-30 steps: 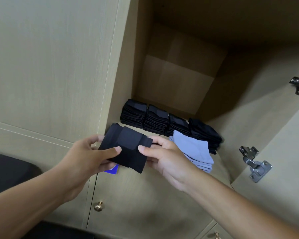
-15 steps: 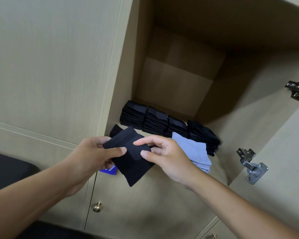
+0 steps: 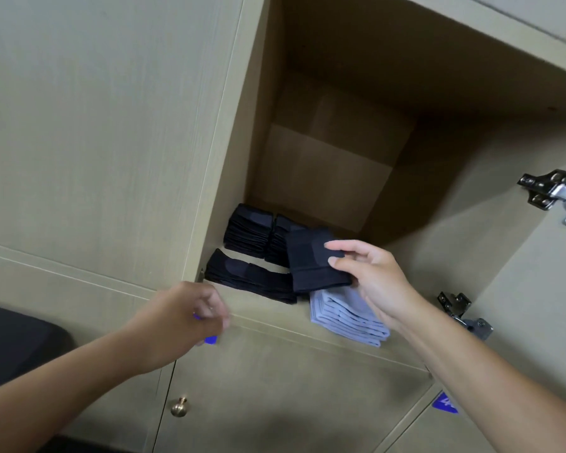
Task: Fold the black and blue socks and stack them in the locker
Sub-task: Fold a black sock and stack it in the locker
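Black folded sock (image 3: 314, 259) sits pinched in the right hand (image 3: 378, 277) over the locker (image 3: 311, 165) shelf, above the blue stack (image 3: 347, 317); the left hand (image 3: 190, 317) hangs blurred, loosely curled, holding nothing.

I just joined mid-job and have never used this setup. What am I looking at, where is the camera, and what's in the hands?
There is no machine: a person works with bare hands, and the single view comes from a camera on their head, looking down and forward into an open locker. On its shelf lie stacks of black socks, a flatter black pile in front, and a blue stack. The right hand pinches a folded black sock above the stacks. The left hand is blurred, loosely curled in front of the shelf edge, holding nothing visible.
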Tool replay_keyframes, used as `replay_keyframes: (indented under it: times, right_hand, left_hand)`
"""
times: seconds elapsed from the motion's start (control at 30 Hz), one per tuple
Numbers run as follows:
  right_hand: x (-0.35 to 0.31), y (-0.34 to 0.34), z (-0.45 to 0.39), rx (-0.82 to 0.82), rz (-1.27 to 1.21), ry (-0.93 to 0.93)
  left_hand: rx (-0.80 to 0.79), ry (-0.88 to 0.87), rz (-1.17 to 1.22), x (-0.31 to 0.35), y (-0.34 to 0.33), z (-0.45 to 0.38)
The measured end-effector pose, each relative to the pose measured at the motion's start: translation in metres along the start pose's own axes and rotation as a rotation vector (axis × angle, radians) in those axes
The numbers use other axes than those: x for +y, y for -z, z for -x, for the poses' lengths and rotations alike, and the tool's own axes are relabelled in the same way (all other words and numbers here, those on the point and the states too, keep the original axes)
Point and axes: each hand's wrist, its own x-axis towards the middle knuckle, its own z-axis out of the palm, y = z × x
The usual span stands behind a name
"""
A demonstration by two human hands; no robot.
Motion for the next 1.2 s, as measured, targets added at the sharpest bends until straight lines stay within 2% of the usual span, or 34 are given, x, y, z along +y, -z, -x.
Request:
replay_keyframes:
  times: [0.1,0.4,0.97,1.2]
  right_hand:
    - [-0.004,0.010,-0.021,0.075,0.002,-0.015]
    - [-0.013,0.039,-0.099,0.285,-0.037,-0.140]
    - [0.010,0.024,-0.149,0.266,0.267,-0.263]
    - [0.015,0.025,-0.148,0.174,0.600,-0.166]
  left_hand:
    - [0.001,-0.038,-0.123,0.000,-0.001,0.002]
    - [-0.020,-0.093,-0.221,0.001,-0.005,-0.001]
    - [-0.044,-0.104,-0.256,-0.010,-0.015,-0.013]
    - [-0.059,-0.102,-0.254,-0.012,-0.017,-0.015]
